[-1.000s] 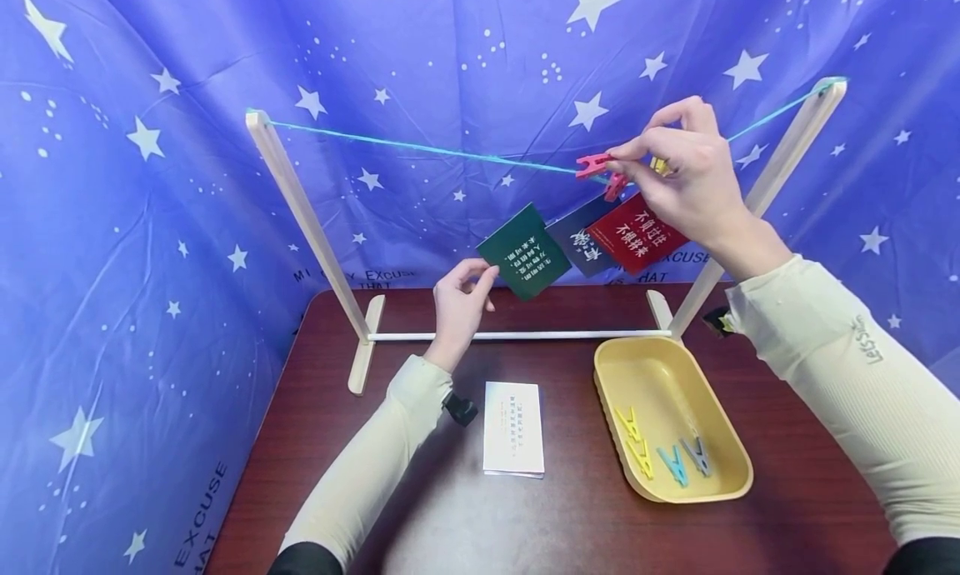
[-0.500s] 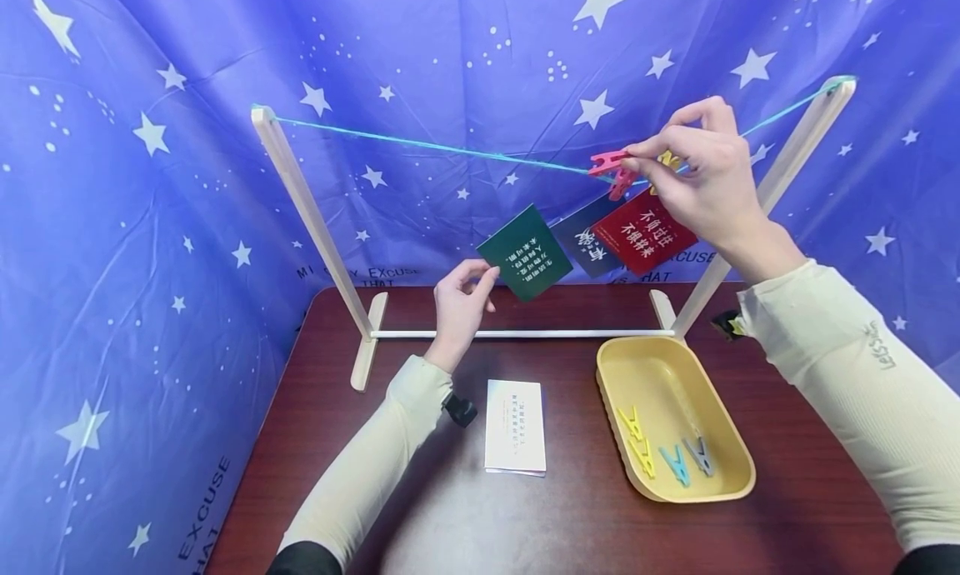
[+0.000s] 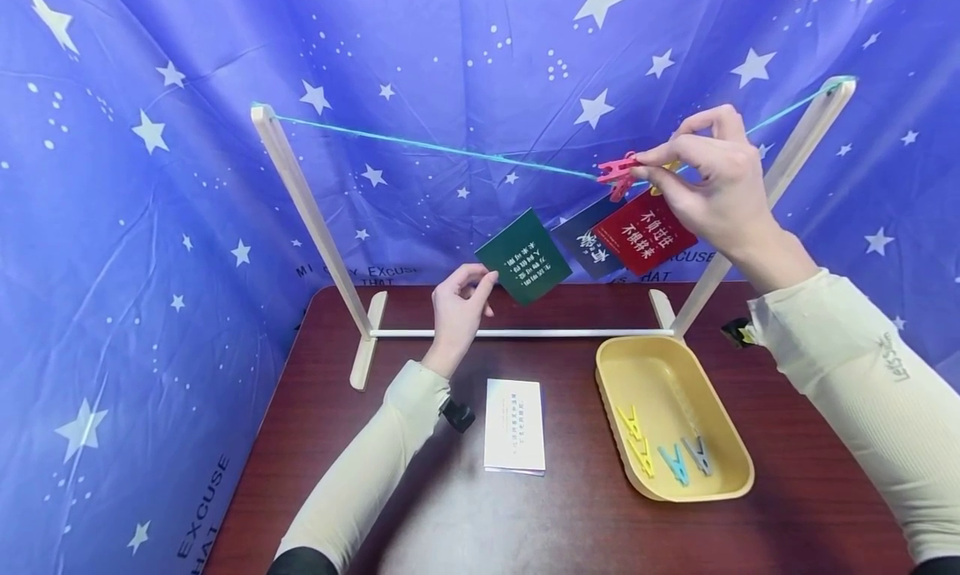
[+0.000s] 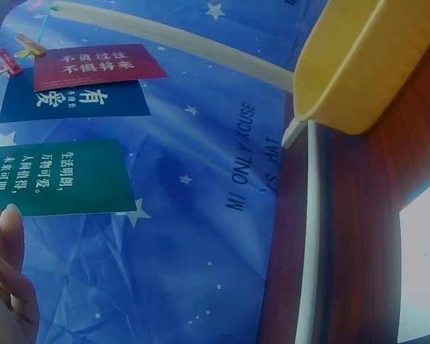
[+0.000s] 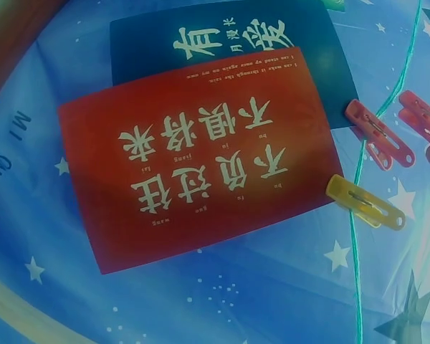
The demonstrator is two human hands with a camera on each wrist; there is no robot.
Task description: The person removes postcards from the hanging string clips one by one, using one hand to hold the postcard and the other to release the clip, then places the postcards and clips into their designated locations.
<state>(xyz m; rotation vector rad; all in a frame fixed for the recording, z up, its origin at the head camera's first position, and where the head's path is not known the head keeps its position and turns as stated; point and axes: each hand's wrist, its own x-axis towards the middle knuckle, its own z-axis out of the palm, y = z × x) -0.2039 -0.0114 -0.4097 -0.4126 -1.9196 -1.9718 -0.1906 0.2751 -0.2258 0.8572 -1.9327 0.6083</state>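
Observation:
My left hand (image 3: 459, 312) pinches the lower left edge of a green card (image 3: 523, 257), which hangs tilted below the turquoise string (image 3: 420, 145). Up by the string, my right hand (image 3: 716, 179) pinches a pink clothespin (image 3: 615, 168) between thumb and forefinger. Just beside it, in the right wrist view, a second pink clothespin (image 5: 380, 135) clips a dark blue card (image 5: 147, 54) to the string. A yellow clothespin (image 5: 365, 202) holds a red card (image 5: 201, 236), which partly covers the blue one. Most of my right hand lies outside that view.
Two wooden posts (image 3: 311, 217) carry the string, joined low down by a white rod (image 3: 540, 333). On the brown table (image 3: 420, 517) lie a stack of white cards (image 3: 514, 437) and a yellow tray (image 3: 675, 367) with several clothespins. A starry blue curtain (image 3: 450, 58) hangs behind.
My right hand has moved a little to the right and slightly down with the pink clothespin. The green card in my left hand has stayed almost in place.

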